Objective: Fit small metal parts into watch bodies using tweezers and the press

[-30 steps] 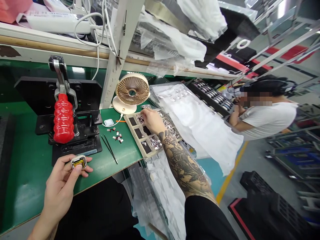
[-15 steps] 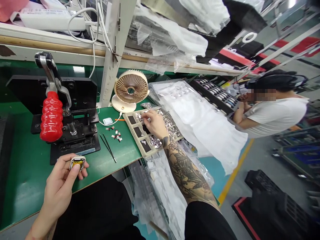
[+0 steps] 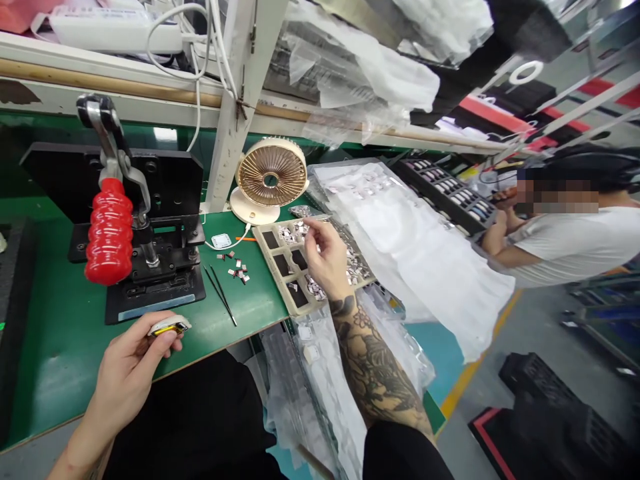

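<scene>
Green bench [image 3: 55, 380], red-handled press [image 3: 109, 230] beyond L hand [image 3: 137, 353], that hand gripping sm. case [image 3: 167, 327], tweezers [image 3: 220, 295] + fan [image 3: 270, 177] nearby, R hand [image 3: 327, 260] blocking part of parts tray [image 3: 300, 311], fingers curled, grip unclear.

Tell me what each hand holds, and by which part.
Left hand: a small open watch-like case, gripped at its near edge under the thumb. Right hand, over the compartment tray: whether it holds anything cannot be told.

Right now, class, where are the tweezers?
In the head view, the tweezers lie left of centre on the green table, between the red-handled clamp and the compartment tray.
</scene>
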`<state>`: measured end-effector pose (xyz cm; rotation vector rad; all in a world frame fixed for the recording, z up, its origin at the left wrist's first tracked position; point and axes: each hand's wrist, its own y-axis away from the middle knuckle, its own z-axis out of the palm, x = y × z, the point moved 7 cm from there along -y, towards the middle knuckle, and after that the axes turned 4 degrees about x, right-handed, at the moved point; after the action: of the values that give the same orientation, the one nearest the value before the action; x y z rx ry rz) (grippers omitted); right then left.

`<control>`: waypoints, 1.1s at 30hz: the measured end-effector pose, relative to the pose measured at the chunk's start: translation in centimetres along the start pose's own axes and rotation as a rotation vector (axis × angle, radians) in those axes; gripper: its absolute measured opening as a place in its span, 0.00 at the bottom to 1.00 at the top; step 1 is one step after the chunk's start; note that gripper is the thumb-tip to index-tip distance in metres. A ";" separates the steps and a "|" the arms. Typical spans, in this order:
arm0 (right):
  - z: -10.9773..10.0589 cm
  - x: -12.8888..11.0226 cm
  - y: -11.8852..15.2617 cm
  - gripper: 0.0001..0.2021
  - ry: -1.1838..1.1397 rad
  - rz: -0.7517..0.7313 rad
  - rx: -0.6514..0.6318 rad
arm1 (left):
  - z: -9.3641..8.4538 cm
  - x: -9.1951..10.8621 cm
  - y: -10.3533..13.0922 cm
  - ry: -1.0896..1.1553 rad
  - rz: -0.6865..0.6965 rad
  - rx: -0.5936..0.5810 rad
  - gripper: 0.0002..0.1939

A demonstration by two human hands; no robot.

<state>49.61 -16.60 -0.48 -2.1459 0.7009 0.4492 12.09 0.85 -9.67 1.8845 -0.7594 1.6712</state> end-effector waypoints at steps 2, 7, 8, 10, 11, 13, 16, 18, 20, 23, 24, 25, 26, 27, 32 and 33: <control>0.3 -4.4 2.0 0.15 -0.124 -0.067 0.008 | 0.6 1.0 -0.1 -0.037 0.050 -0.083 0.11; 4.8 -15.6 8.0 0.25 -0.364 -0.296 -0.116 | 1.9 3.3 -0.2 -0.018 0.150 -0.257 0.10; 6.1 -17.0 8.9 0.26 -0.414 -0.311 -0.149 | 1.8 3.4 -0.2 0.000 0.149 -0.255 0.09; 8.5 -19.0 9.9 0.27 -0.480 -0.341 -0.216 | 1.4 3.3 -0.4 0.047 0.135 -0.213 0.09; 9.5 -19.7 10.2 0.26 -0.479 -0.371 -0.244 | 1.2 3.1 -0.4 0.079 0.121 -0.181 0.09; 10.9 -20.5 10.3 0.22 -0.398 -0.470 -0.280 | 0.6 2.7 -0.6 0.155 0.090 -0.119 0.09; 11.4 -20.7 10.1 0.18 -0.227 -0.609 -0.300 | 0.4 2.3 -0.7 0.239 0.059 -0.072 0.11; 10.9 -20.2 9.8 0.17 -0.244 -0.598 -0.297 | 0.4 2.3 -0.7 0.235 0.044 -0.053 0.12; 9.9 -19.2 9.2 0.16 -0.389 -0.439 -0.274 | 0.6 2.4 -0.7 0.181 0.024 -0.029 0.12; 8.9 -17.4 8.9 0.14 -0.665 -0.099 -0.205 | 0.8 2.8 -0.7 0.054 0.042 0.004 0.10; 8.9 -17.2 9.2 0.13 -0.738 -0.035 -0.200 | 0.9 3.0 -0.7 0.008 0.066 0.013 0.09; 8.9 -17.3 9.4 0.13 -0.796 -0.007 -0.208 | 0.9 3.3 -0.6 -0.034 0.091 0.019 0.07; 9.1 -17.6 9.8 0.12 -0.837 -0.010 -0.233 | 1.0 3.5 -0.6 -0.074 0.112 0.023 0.06; 9.3 -17.9 10.1 0.12 -0.860 -0.031 -0.270 | 1.0 3.6 -0.6 -0.111 0.125 0.027 0.06; 10.5 -18.6 10.8 0.13 -0.849 -0.076 -0.412 | 1.1 3.7 -0.6 -0.173 0.132 0.027 0.07; 10.5 -18.5 10.7 0.14 -0.846 -0.079 -0.418 | 1.1 3.7 -0.6 -0.167 0.128 0.025 0.08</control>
<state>27.70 -7.67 -3.41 -2.0532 0.0353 1.4408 13.59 0.24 -6.17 2.0506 -0.9474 1.6201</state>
